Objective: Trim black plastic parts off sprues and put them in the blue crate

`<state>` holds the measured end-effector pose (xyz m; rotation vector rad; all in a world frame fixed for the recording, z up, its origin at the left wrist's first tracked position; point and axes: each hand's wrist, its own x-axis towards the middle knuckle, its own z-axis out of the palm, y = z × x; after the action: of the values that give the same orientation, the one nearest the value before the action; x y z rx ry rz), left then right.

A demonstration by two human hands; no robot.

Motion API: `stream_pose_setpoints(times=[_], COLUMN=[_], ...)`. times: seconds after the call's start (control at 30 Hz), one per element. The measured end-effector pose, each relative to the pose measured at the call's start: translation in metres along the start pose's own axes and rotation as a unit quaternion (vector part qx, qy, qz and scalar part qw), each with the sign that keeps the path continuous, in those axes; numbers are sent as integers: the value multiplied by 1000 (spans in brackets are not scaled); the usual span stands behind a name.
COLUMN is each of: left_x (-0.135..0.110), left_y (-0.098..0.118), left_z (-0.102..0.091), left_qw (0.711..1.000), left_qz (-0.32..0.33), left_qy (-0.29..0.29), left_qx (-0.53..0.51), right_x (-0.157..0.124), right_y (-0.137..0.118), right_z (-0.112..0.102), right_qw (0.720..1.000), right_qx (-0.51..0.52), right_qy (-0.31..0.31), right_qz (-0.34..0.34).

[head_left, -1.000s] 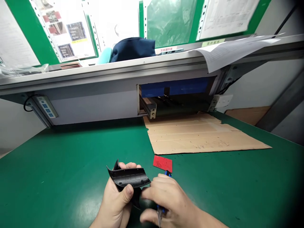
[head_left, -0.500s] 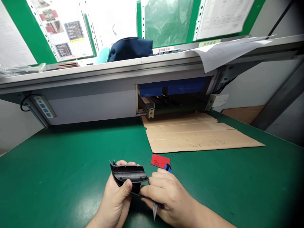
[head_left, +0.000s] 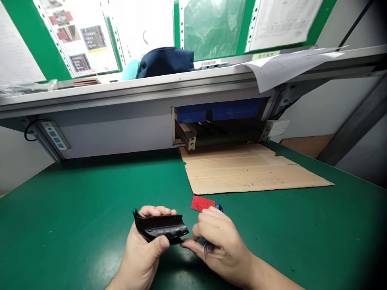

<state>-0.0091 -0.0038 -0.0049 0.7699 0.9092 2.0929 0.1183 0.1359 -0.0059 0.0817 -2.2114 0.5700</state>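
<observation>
A curved black plastic part (head_left: 165, 227), ribbed along its hollow inner side, is gripped by my left hand (head_left: 143, 249), thumb in front and fingers behind. My right hand (head_left: 222, 243) is closed around a utility knife (head_left: 206, 250); the blade points down below the fingers and the blue and black end shows above the knuckles. The right thumb tip is at the lower right corner of the black part, and I cannot tell whether it touches. Just behind the right hand lies a red card (head_left: 202, 202) with dark handwriting.
A flat cardboard sheet (head_left: 242, 173) lies on the green tabletop (head_left: 90, 209) toward the back. Above it is an open drawer bay (head_left: 217, 129) under a shelf (head_left: 127, 88). A dark blue cloth bag (head_left: 166, 62) and loose papers (head_left: 281, 68) rest on the shelf.
The black part has moved slightly left and tilted in my left hand. My right hand, with the knife, has drawn a little to the right, its fingers away from the part's edge.
</observation>
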Motion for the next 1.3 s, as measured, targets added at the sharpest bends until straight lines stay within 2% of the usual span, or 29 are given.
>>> stream_pose_setpoints(times=[0.1, 0.23, 0.43, 0.6, 0.8, 1.0, 1.13, 1.3], left_x=[-1, -1, 1, 1, -3, -1, 0, -3], left_y=[1, 3, 2, 1, 1, 2, 2, 2], left_z=[1, 1, 1, 1, 8, 5, -1, 0], left_qw=[1000, 999, 999, 998, 993, 995, 993, 994], left_qz=[5, 15, 20, 2, -36, -56, -55, -66], left_qy=[8, 3, 32, 54, 99, 83, 100, 80], left_qx=[12, 32, 16, -15, -52, -28, -27, -32], right_x=[-1, 0, 1, -1, 0, 4, 5, 3], right_y=[0, -1, -1, -4, -6, -5, -3, -2], right_z=[0, -1, -3, 0, 3, -5, -7, -1], right_qw=[1000, 1000, 1000, 999, 997, 997, 998, 986], right_qx=[7, 3, 17, 37, 4, -22, -32, -95], right_qy=[10, -19, 12, -24, -68, -60, -61, -109], right_qz=[0, -15, -3, -4, -23, -34, 10, 78])
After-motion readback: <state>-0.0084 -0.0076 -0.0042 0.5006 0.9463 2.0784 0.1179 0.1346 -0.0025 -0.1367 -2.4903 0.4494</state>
